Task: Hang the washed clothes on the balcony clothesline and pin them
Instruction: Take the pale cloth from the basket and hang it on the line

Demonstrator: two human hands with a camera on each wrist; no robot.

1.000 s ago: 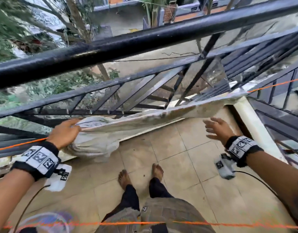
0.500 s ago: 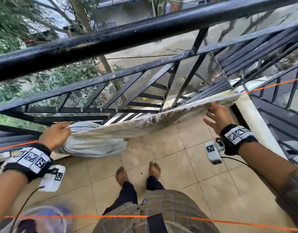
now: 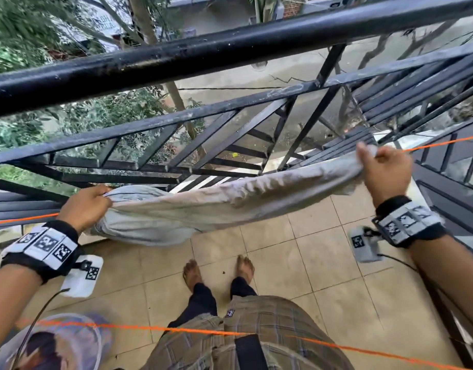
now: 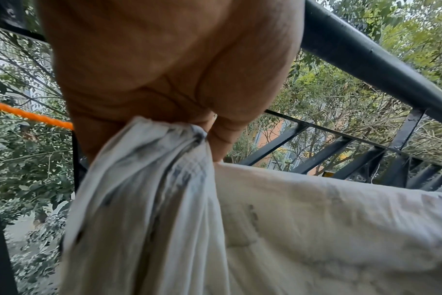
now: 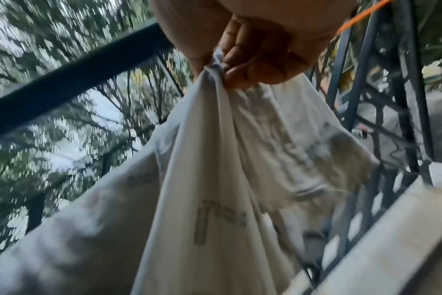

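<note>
A pale grey-white cloth (image 3: 216,198) hangs stretched along the orange clothesline (image 3: 443,143) in front of the black railing. My left hand (image 3: 88,202) grips its bunched left end (image 4: 149,151), with the line (image 4: 28,115) running off to its left. My right hand (image 3: 385,172) holds the right end, fingers curled round gathered fabric (image 5: 215,83). The cloth (image 5: 189,199) sags between the two hands. No clothespins are in view.
The thick black railing (image 3: 230,46) runs just beyond the cloth, trees and a yard below it. A second orange line (image 3: 203,331) crosses near my waist. A bucket (image 3: 56,343) sits at lower left on the tiled floor (image 3: 310,263). My bare feet (image 3: 219,271) stand below the cloth.
My right hand has moved up to the cloth's right end and closed on it. The left hand kept its grip. The cloth now hangs pulled longer between both hands.
</note>
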